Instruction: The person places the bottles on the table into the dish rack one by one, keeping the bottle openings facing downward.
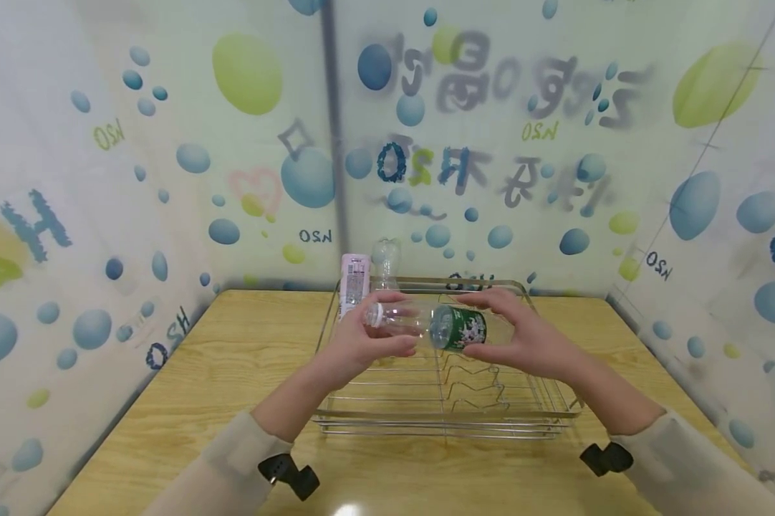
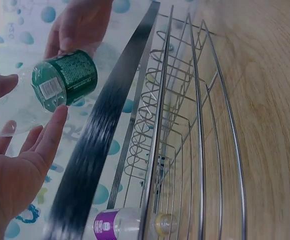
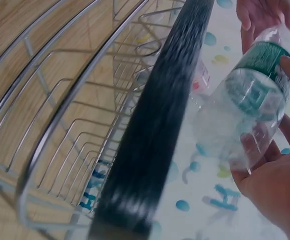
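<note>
Both hands hold a clear plastic bottle with a green label, lying sideways above the wire rack. At the end with the white cap, my left hand has its thumb and fingers around the bottle. My right hand grips the other end, just past the label. In the left wrist view, a barcode shows through the bottle near the label. Clear plastic without a label lies against the palm side of the right hand in the right wrist view.
Behind the left hand, a pink-labelled container and a clear bottle stand at the rack's back left. The rack rests on a wooden table. Printed curtains enclose the back and sides. A purple-labelled bottle shows beyond the rack bars.
</note>
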Demonstrator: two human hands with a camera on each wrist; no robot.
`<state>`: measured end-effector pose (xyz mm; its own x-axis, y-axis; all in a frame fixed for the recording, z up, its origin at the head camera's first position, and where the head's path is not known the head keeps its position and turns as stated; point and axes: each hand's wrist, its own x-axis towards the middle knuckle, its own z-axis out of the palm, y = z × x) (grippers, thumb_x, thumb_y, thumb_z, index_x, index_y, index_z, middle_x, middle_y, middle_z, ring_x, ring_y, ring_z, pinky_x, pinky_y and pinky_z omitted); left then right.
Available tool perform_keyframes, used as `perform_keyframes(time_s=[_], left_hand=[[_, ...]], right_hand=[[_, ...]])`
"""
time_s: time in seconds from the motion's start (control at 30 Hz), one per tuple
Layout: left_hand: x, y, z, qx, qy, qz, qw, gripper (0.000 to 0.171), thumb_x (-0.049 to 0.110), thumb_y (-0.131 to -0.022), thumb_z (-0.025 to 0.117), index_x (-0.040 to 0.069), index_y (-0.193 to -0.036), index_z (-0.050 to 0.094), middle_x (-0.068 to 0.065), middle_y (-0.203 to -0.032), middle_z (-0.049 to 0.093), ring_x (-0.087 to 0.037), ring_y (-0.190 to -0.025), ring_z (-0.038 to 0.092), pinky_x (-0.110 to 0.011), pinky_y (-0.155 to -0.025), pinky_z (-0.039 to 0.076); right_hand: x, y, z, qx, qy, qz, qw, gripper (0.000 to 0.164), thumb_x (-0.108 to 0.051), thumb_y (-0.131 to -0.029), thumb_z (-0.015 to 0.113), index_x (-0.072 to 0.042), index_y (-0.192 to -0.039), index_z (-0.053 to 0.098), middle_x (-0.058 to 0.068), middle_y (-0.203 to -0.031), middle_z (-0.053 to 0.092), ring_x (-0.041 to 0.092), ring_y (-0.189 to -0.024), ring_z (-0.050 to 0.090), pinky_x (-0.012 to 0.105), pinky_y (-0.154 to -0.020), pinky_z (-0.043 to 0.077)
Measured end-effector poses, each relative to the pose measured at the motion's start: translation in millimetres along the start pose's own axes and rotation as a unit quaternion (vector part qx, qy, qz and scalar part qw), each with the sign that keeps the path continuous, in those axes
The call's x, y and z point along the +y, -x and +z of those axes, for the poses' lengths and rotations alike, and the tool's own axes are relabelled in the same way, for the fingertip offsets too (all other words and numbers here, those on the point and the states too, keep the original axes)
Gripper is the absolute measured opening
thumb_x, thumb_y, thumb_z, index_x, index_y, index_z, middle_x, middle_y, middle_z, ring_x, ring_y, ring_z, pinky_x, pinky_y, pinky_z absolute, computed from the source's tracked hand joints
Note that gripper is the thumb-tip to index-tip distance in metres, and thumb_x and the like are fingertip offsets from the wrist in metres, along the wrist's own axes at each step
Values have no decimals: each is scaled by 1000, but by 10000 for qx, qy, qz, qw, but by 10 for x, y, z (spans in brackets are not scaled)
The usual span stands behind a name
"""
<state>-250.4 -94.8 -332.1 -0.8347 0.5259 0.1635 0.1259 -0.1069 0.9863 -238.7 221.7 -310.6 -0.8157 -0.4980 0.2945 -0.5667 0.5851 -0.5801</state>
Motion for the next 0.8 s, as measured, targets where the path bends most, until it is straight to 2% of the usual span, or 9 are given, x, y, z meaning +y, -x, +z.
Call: perform_keyframes(time_s=[0.1,0.27,0.37,0.47,0.57,0.63,0.73,0.8], left_hand=[[-5,44,-73,79,7,-3,10000,67,3,-98,79,15,-157,48,-20,-154,62,-42,-136,68,-54,-106,62],[-7,100,-171,204,-96,-47,9997,71,14,-97,84,19,-157,47,-21,-152,61,-37,-132,71,-51,-103,64],[-14,120,-201,180,-39,-45,9998,72,17,-97,85,18,-158,46,-22,-154,59,-37,-132,71,-49,-103,64],[-24,141,-235,153,-88,-21,9998,71,14,-98,84,15,-159,47,-24,-154,59,-35,-130,73,-49,-102,64],[-28,169,-292,208,-396,55,9990,64,11,-100,80,11,-157,50,-23,-155,57,-28,-121,76,-43,-98,66],[-21,186,-327,244,-725,116,9970,59,10,-101,78,10,-155,53,-22,-155,57,-24,-114,76,-37,-93,67],[3,178,-349,242,-1296,192,9911,55,13,-101,80,13,-151,60,-18,-152,61,-22,-116,74,-36,-91,67],[25,152,-340,195,-1794,218,9833,54,18,-99,84,18,-149,64,-14,-148,65,-24,-120,72,-38,-90,67]], right_hand=[[87,48,-48,-34,-184,174,9997,72,-32,-99,85,-21,-162,52,8,-158,52,38,-147,50,72,-118,42],[205,98,-83,-32,-462,366,9983,74,-32,-99,84,-24,-164,49,6,-165,50,36,-152,51,65,-125,40],[236,112,-89,-56,-744,319,9967,72,-28,-100,84,-25,-163,49,8,-161,54,30,-143,62,49,-119,51],[250,118,-94,-61,-1042,186,9944,69,-22,-100,83,-23,-161,51,13,-158,57,19,-130,70,32,-108,58],[264,118,-99,-13,-1116,69,9937,68,-18,-100,83,-19,-160,52,14,-159,55,11,-125,71,24,-102,58],[265,119,-104,38,-1055,73,9944,68,-18,-99,84,-17,-159,53,12,-160,54,11,-128,70,22,-102,57],[263,122,-108,69,-1007,83,9949,67,-18,-99,84,-17,-159,53,11,-162,53,23,-133,68,22,-103,57],[256,122,-106,56,-1044,79,9945,66,-17,-100,83,-18,-159,53,11,-163,51,33,-136,66,25,-103,59]])
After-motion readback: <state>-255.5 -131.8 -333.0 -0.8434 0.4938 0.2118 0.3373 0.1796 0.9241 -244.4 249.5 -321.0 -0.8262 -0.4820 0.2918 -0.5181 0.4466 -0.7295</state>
